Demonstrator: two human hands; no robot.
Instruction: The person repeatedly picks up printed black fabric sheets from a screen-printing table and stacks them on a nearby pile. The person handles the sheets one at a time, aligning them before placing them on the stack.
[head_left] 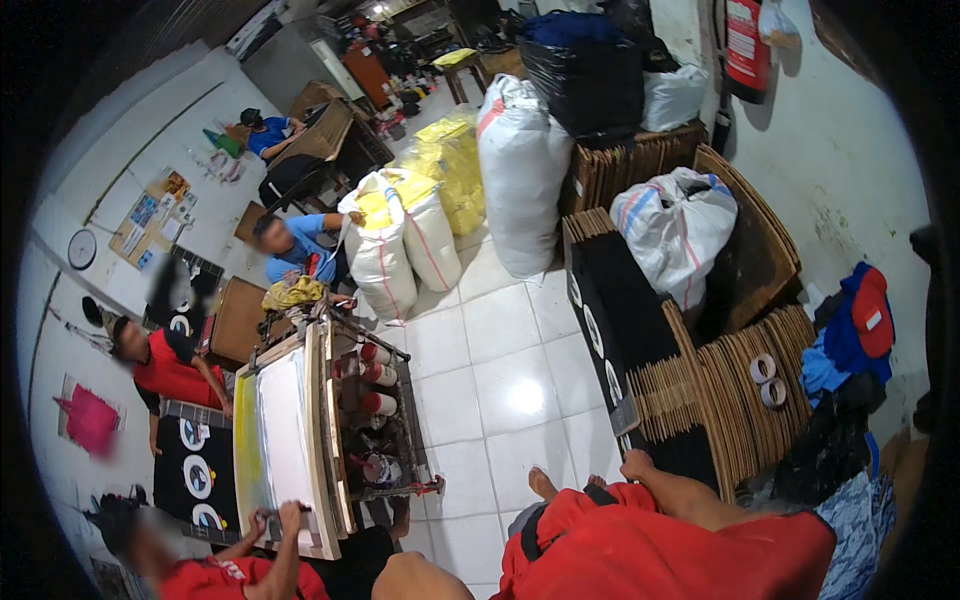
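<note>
My right hand reaches forward from my red sleeve, at the near left edge of a long row of upright brown boards. Its fingers are curled in; what they grip is hidden. Just beyond the hand lies a small dark grey rectangular piece. Black cloth with white round prints covers the boards beside and beyond it. A bare, bent part of a limb shows at the lower edge, but my left hand is out of view.
Left, a co-worker's hands hold a tool on a printing screen frame; another person stands across. Cans fill the rack below. White sacks stand ahead. Tape rolls lie on the boards at right.
</note>
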